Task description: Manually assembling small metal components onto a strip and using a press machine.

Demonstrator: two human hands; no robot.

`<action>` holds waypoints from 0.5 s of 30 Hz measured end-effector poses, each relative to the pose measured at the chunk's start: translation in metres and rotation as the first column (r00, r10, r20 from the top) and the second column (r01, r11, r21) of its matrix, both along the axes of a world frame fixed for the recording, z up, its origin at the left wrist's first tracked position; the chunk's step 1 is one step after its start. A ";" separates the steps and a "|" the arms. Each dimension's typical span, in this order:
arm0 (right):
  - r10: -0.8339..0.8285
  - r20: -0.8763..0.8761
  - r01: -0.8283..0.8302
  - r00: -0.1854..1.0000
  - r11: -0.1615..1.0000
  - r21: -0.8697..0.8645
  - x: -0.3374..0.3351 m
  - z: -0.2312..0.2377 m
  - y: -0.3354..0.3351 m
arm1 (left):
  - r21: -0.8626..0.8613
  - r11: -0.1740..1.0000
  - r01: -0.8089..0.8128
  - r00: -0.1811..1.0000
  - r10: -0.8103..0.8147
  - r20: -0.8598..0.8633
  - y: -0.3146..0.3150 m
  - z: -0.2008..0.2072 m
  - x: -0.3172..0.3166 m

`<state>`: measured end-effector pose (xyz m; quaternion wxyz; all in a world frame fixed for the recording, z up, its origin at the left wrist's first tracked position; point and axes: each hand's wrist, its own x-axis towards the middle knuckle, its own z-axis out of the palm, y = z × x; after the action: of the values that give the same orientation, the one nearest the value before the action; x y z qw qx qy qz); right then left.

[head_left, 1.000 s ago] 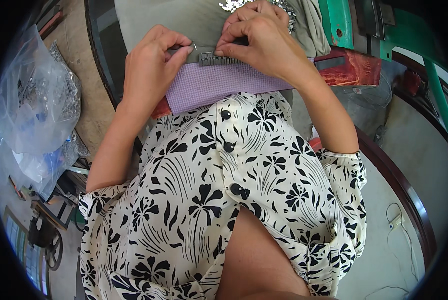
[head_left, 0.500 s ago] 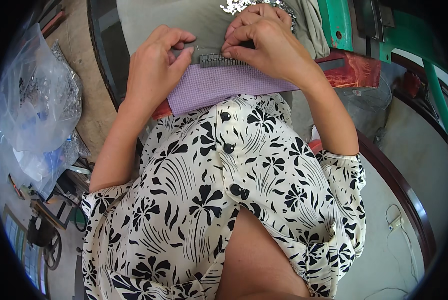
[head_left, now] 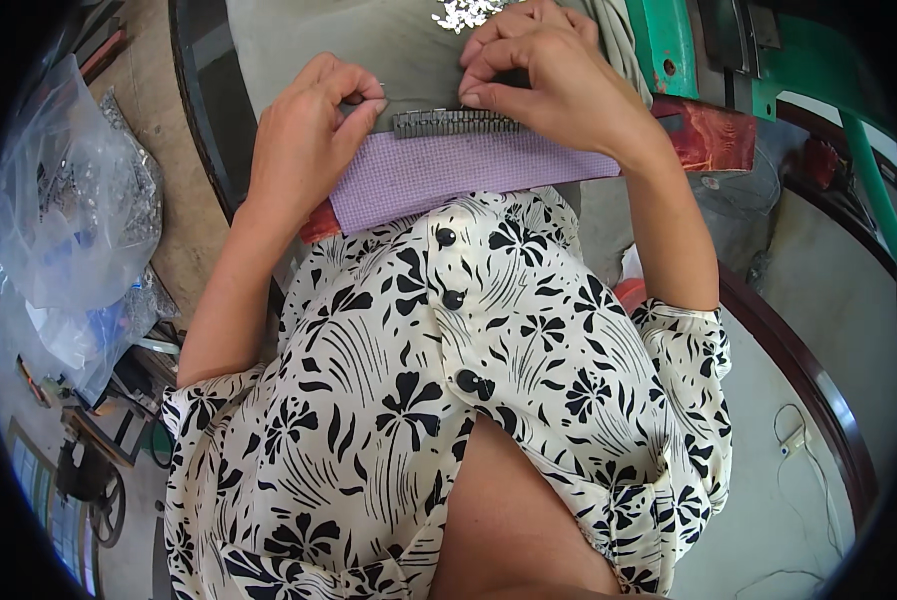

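Observation:
On the purple checked cloth (head_left: 458, 165) in front of me lies a dark metal block (head_left: 453, 123) with rows of narrow slots. My left hand (head_left: 313, 125) is at its left end, thumb and forefinger pinched together. A tiny shiny sliver (head_left: 381, 87) shows at those fingertips; its kind is too small to tell. Just above the block's right part, my right hand (head_left: 558, 80) has its thumb and forefinger closed in a pinch. Whatever it holds, if anything, is hidden. Beyond it lies a heap of small silver pieces (head_left: 465, 12) on grey-green cloth (head_left: 308, 35).
A green metal machine frame (head_left: 666, 50) stands at the far right, beside a red patterned board end (head_left: 716, 138). Clear plastic bags (head_left: 88, 200) with silvery contents hang at the left. A white cable (head_left: 813, 480) lies on the floor at the lower right.
My left thumb and forefinger have come together from a wider gap. My right hand has moved slightly right and away from the block, uncovering more of its slots.

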<state>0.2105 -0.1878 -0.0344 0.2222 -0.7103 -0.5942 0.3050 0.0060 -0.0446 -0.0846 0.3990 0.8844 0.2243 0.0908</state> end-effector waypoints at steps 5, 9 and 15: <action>0.049 0.132 -0.049 0.990 0.999 -0.004 -0.007 -0.004 0.001 | 0.050 0.999 -0.005 1.000 0.005 -0.007 -0.002 0.000 0.000; 0.023 0.148 -0.023 0.989 1.000 -0.007 -0.011 -0.007 0.002 | -0.023 0.999 -0.041 0.999 0.041 0.031 -0.004 0.001 -0.002; -0.055 0.286 -0.018 0.957 0.969 0.246 -0.013 -0.039 -0.004 | -0.059 0.994 -0.093 0.994 0.096 0.051 -0.006 0.001 -0.007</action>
<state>0.1972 -0.1923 -0.0735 0.2217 -0.7197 -0.6470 0.1191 -0.0015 -0.0509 -0.0841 0.4252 0.8583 0.2577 0.1268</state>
